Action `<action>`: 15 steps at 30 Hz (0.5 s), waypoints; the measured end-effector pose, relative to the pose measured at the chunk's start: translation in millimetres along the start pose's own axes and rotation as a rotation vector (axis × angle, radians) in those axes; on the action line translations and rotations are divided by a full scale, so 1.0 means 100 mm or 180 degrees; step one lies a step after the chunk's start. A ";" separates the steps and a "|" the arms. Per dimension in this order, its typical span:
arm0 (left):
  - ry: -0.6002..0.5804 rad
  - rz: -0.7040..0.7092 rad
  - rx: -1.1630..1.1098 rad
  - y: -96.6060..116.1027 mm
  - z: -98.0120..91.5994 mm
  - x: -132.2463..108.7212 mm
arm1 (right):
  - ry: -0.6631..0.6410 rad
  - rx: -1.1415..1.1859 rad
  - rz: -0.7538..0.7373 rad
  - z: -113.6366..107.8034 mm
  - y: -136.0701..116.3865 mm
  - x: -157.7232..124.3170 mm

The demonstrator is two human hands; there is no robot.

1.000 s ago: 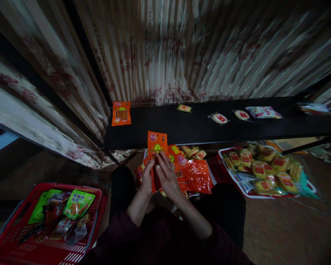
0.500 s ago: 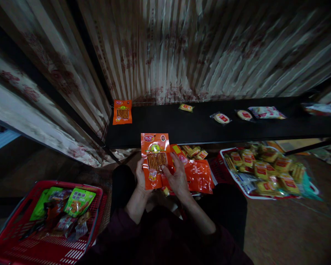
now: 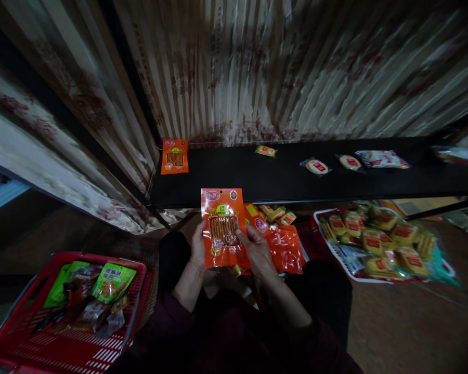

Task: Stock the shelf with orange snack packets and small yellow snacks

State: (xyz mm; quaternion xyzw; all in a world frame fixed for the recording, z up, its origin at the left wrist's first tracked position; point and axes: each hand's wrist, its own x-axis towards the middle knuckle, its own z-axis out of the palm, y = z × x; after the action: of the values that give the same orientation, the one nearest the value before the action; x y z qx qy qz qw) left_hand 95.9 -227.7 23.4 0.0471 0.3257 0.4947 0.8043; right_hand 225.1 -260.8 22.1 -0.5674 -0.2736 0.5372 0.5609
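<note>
Change at the packet: A second ago the two hands were pressed together over it; now they're apart and the orange snack-stick packet is spread out face up, its window of brown sticks in plain sight.
Unchanged on the shelf: Every item along the black shelf is just where it was.
Shelf goods: On the shelf's left end, a matching orange packet; near its back edge, a small yellow-wrapped snack; further right, two round pale wafers in clear wrap and a striped-end white packet.
Room: Dim in here! A striped, flower-printed curtain hangs behind the shelf, and brown floor shows in front of it.
Baskets: Ahead of the shelf's left end, a red basket with a green pouch inside; below its right half, a white-rimmed basket heaped with yellow-wrapped snacks.
Grip: Left hand has the packet's left edge; right hand has the lower right, thumb on the front beside the window. Both are closed on it.
Packet's place: Between the hands, just this side of the shelf's near edge, left of its middle; more orange packets lie beyond the right hand, below that edge.
</note>
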 end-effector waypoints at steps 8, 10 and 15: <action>0.0549 0.0048 0.0206 0.00 -0.12 0.08 | 0.0022 0.0164 0.0137 0.05 -0.02 0.02; 0.0631 0.0098 0.0186 0.01 -0.13 0.12 | 0.0024 0.0194 0.0127 0.06 -0.01 0.03; 0.0674 0.0171 0.0205 0.08 -0.14 0.18 | 0.0044 0.0227 0.0202 0.09 0.00 0.06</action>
State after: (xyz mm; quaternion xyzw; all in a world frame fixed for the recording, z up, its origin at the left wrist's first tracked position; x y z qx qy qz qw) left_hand 87.2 -212.2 7.5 0.0291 0.4231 0.5077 0.7499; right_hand 218.5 -251.8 22.1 -0.5591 -0.2323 0.5602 0.5653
